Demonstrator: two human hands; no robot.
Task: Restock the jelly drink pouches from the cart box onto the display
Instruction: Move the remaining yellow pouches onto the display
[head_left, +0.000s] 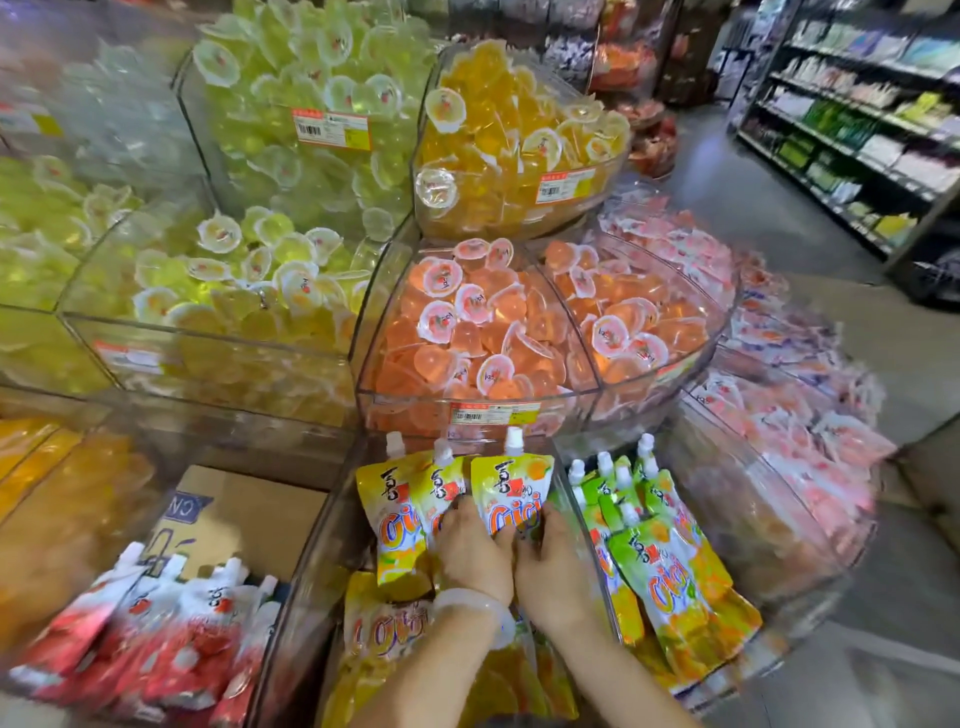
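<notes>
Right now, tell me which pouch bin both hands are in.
The middle bin of yellow pouches; left hand and right hand grip them, not red or green.

A shop aisle with a grey floor (779, 208) runs up the right side, past dark shelving (852, 130) stacked with blurred packaged goods. Clear plastic bins (571, 405) stand in tiers across the middle and left, heaped with green, yellow and orange jelly cups (467, 312). A brown cardboard box (249, 514) sits behind the lower bins

Both hands side by side, left (475, 551), right (553, 571), fingers curled forward, gripping.
</notes>
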